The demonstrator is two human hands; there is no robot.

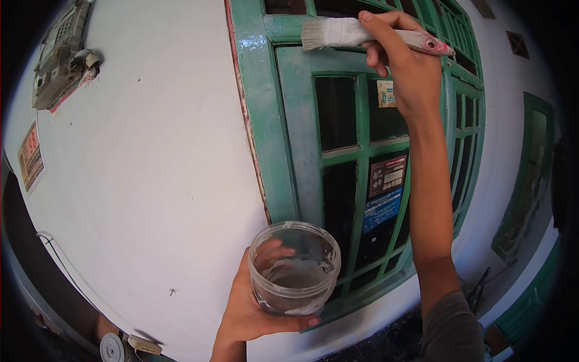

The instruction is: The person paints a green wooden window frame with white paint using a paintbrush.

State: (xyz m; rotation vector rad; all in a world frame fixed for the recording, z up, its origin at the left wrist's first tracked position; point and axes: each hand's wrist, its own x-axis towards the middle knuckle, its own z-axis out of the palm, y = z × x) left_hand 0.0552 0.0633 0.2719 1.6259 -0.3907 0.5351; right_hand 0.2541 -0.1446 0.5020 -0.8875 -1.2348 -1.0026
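My right hand [401, 57] grips a paintbrush [344, 32] by its handle, raised at the top of a green window frame [259, 90]. The brush points left, its pale bristles right at the upper rail of the frame. Wet, shiny paint shows on the frame's upper left corner. Lower down, my left hand [259, 308] is wrapped round a clear plastic jar [295, 265], open at the top. Pale paint smears coat the jar's inner wall, with some paint at its bottom. My left fingers show through the jar's far side.
A white wall [163, 157] fills the left, with an electricity meter [60, 54] and a sticker [30, 154] on it. Stickers [386, 175] cling to the window panes. Another green-framed window [528, 175] stands at right. A round grey lid-like object [112, 348] lies at lower left.
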